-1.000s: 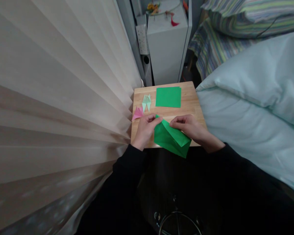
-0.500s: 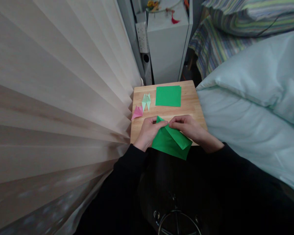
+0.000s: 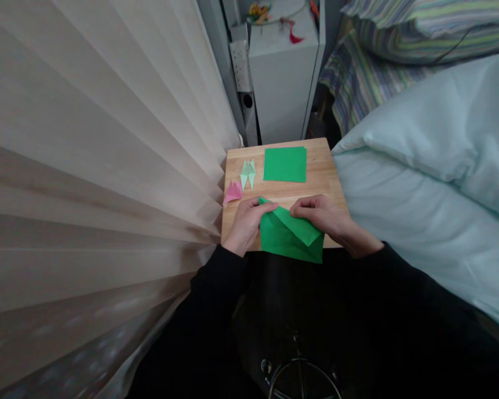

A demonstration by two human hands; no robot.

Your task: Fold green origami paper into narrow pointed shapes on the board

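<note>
Between my hands is a sheet of green paper (image 3: 289, 241), its upper edge folded over in a slanting flap. My left hand (image 3: 247, 221) pinches it near the upper left corner, thumb on top. On the other side, my right hand (image 3: 322, 216) grips the folded edge between thumb and fingers. The paper hangs over the near edge of a small wooden table (image 3: 285, 191). A stack of green paper (image 3: 285, 164) lies flat farther back on it. Left of the stack are a pale green folded paper piece (image 3: 248, 174) and a pink folded paper piece (image 3: 233, 192).
A pleated curtain (image 3: 149, 138) borders the table on the left. Bedding in pale blue (image 3: 419, 160) rises close on the right. Behind the table stands a white cabinet (image 3: 280, 88) with small ornaments on top. A round metal stool base (image 3: 301, 363) shows below.
My hands have moved slightly apart along the folded edge, the left one shifting left. The green paper has turned a little, and its lower edge now lies more level.
</note>
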